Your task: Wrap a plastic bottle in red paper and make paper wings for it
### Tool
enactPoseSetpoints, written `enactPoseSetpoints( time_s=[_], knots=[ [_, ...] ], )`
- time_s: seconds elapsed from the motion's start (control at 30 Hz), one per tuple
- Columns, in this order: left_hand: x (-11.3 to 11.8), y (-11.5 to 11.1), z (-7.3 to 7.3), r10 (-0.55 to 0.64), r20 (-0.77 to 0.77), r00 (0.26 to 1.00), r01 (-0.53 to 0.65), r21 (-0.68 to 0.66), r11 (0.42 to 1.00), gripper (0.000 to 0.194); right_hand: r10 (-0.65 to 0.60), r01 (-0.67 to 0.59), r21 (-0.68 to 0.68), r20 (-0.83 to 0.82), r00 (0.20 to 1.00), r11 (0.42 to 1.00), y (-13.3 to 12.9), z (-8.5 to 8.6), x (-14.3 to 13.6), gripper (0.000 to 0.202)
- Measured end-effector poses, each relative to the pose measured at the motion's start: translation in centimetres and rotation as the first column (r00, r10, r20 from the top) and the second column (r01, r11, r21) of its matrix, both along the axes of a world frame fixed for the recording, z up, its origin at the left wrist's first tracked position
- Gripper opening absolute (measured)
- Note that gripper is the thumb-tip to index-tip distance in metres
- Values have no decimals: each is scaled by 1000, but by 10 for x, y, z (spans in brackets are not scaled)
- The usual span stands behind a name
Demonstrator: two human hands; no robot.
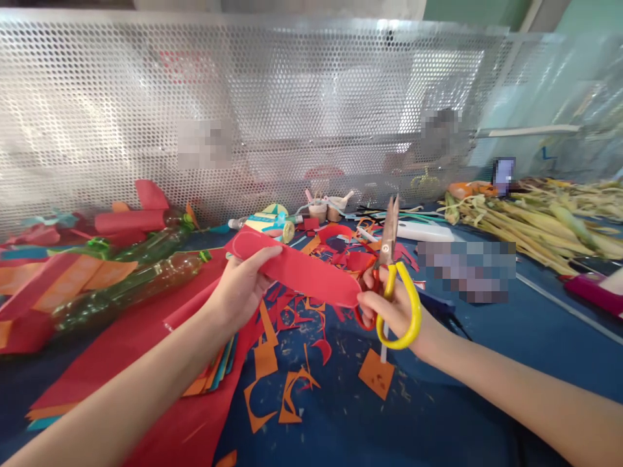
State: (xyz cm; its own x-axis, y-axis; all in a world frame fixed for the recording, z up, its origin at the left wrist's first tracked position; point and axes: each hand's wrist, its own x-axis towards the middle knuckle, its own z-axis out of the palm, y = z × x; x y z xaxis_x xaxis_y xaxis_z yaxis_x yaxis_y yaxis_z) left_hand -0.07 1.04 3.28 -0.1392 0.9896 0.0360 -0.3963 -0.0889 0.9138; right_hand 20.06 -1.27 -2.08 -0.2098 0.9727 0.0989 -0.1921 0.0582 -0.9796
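A long red piece of paper or thin foam with rounded ends stretches between my hands above the table. My left hand grips its left part, thumb on top. At the other end, the fingertips of my right hand touch or pinch the rounded tip. That hand also holds a pair of scissors, one handle yellow and one red, the blades pointing up and nearly closed, away from the red piece. Below lie red and orange offcuts and an orange square.
Red sheets and green plastic bottles cover the left side. Small cups stand before a perforated metal screen. Dry corn husks lie at the back right, near a magenta object. People show dimly behind the screen.
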Motion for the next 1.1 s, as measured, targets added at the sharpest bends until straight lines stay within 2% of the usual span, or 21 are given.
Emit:
enactPoseSetpoints(
  time_s=[0.1,0.13,0.17,0.23,0.3,0.37,0.47,0.5,0.53,0.57,0.63,0.7,0.77,0.87,0.93,0.97,1.03,1.1],
  knots=[
    [-2,-3,7,-73,30,997,73,2,997,19,-68,73,33,-131,989,997,11,5,7,23],
    [-2,-5,9,-122,47,991,122,0,993,27,-59,65,32,-152,987,997,13,8,9,20],
    [-1,-7,11,-188,49,981,189,-12,982,44,-32,37,26,-169,985,999,16,10,11,19],
    [0,-13,12,-365,-9,931,363,-81,928,74,67,-69,1,-183,981,998,17,15,15,18],
    [3,-19,13,-542,-126,831,516,-189,835,85,183,-191,-27,-185,965,981,17,18,17,17],
    [5,-25,13,-690,-184,700,628,-303,717,88,283,-296,-47,-185,941,954,15,18,18,15],
    [3,-29,12,-880,-158,447,734,-497,462,76,384,-400,-59,-183,905,915,12,15,18,13],
    [2,-30,11,-903,-181,391,716,-556,421,66,417,-432,-60,-171,892,900,11,14,18,13],
    [1,-31,10,-875,-249,415,700,-528,482,57,448,-461,-61,-154,881,885,10,14,19,12],
    [1,-32,9,-863,-281,419,710,-491,504,52,478,-489,-64,-132,868,870,9,14,19,11],
    [3,-32,7,-875,-243,419,712,-510,483,48,528,-535,-74,-98,843,841,7,14,19,11],
    [9,-33,3,-878,-142,457,716,-526,458,56,544,-547,-89,-61,837,832,4,15,18,10],
    [15,-34,-3,-858,-103,504,699,-535,475,60,537,-534,-84,5,844,841,2,14,17,9],
    [21,-37,-14,-826,-230,515,648,-526,551,35,461,-456,-73,73,885,887,3,8,14,6],
    [24,-37,-20,-797,-299,524,616,-514,598,23,398,-394,-64,46,916,917,5,1,11,6],
    [24,-37,-21,-770,-307,559,593,-501,630,22,362,-360,-52,35,931,931,7,-2,10,9],
    [26,-36,-23,-675,-288,679,525,-452,721,21,301,-301,-6,52,952,954,10,-5,8,20],
    [28,-34,-22,-553,-255,793,447,-374,813,23,267,-269,6,98,959,963,8,0,7,38]
  ],
)
